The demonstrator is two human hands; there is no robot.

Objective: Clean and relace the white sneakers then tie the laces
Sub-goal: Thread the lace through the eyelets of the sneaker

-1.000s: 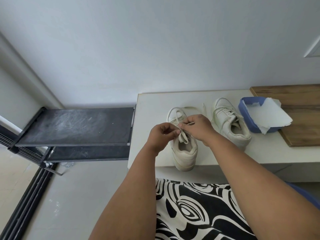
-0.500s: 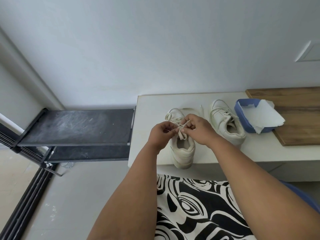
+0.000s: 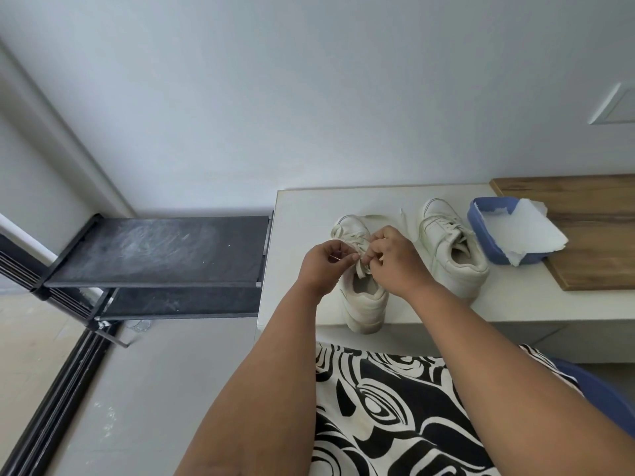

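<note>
Two white sneakers stand on a white bench [image 3: 515, 307], toes toward the wall. The left sneaker [image 3: 364, 304] sits at the bench's front edge, its heel slightly over it. Both my hands are over its tongue. My left hand [image 3: 326, 262] pinches one end of its lace [image 3: 360, 266], and my right hand [image 3: 391, 259] pinches the lace just beside it. A loose lace end [image 3: 402, 216] trails toward the wall. The right sneaker [image 3: 450, 249] stands laced, untouched, to the right.
A blue tub [image 3: 481, 228] holding torn white paper [image 3: 519, 235] sits beside the right sneaker, half on a wooden board [image 3: 591, 235]. A black two-tier rack [image 3: 154, 252] stands left of the bench. My black-and-white patterned lap is below.
My two hands have drawn slightly apart over the left sneaker's tongue, still working the lace. The view has drifted a little, so the bench sits lower and farther left.
</note>
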